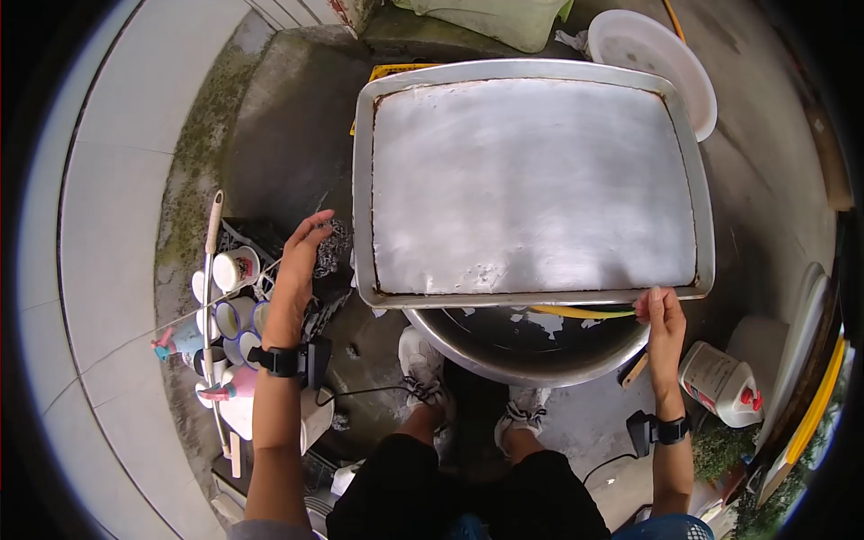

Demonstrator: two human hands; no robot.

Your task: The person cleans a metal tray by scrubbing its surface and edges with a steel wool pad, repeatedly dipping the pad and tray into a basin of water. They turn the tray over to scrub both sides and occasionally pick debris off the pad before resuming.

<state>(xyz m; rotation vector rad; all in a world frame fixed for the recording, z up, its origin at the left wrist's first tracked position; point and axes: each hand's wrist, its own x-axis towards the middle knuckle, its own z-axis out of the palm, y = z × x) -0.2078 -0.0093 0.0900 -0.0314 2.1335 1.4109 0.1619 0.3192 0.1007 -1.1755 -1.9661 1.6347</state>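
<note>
A large metal baking tray (535,180) with brown residue along its inner edges is propped over a round metal basin (504,364). My right hand (663,315) pinches the tray's near rim close to its right corner. Left of the tray, apart from it, is my left hand (306,245). Its fingers curve over a tangled steel wool scourer (332,249), and the thumb is hidden. Dark water with pale flecks shows in the basin below the tray. A yellow hose (585,312) passes over the basin just under the tray's rim.
Cups, tubs and spray bottles (184,337) crowd the left side beside a long-handled pole (210,270). A white jug (722,382) with a red cap stands at the right. Behind the tray sits a white plastic basin (697,76). Scourer scraps (352,349) lie on the floor.
</note>
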